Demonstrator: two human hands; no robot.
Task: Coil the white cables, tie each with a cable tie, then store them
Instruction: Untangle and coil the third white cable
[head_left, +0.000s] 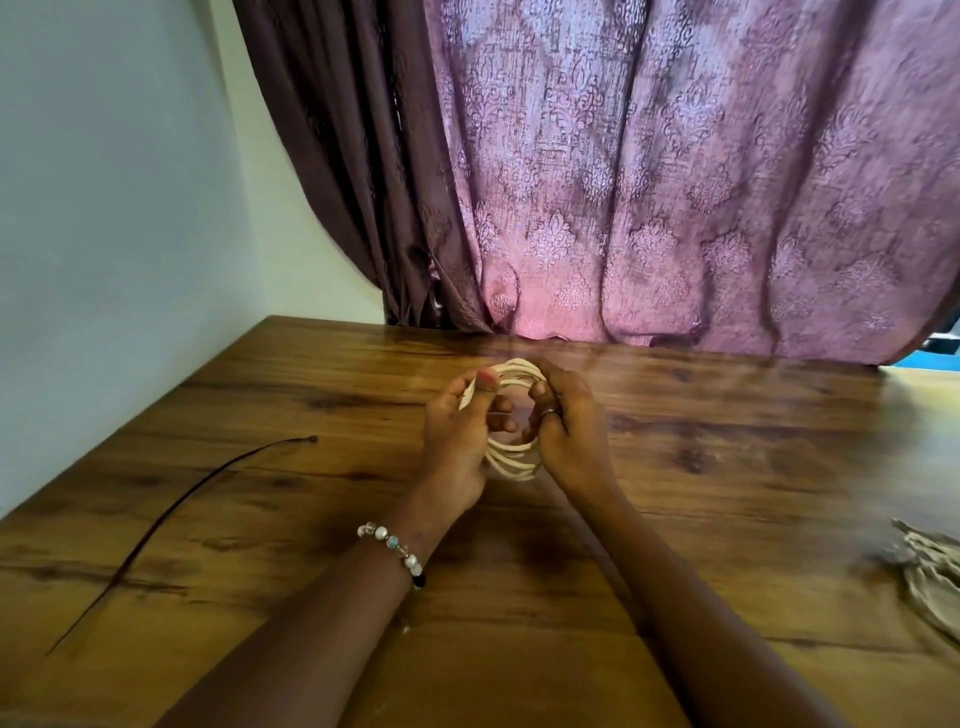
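Head view: both hands' fingers grip white cable coil (511, 457); black cable tie (171, 514) lies left.

A room in a home is serving as the workplace: a patterned purple curtain (675, 182) is hanging in folds behind a wood-grain bench (727, 467) that is sitting in a corner against a plain pale wall (104, 208).

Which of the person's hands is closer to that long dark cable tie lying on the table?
Left. The left hand grips the white cable coil on the side toward the cable tie; the right hand grips the coil's far side.
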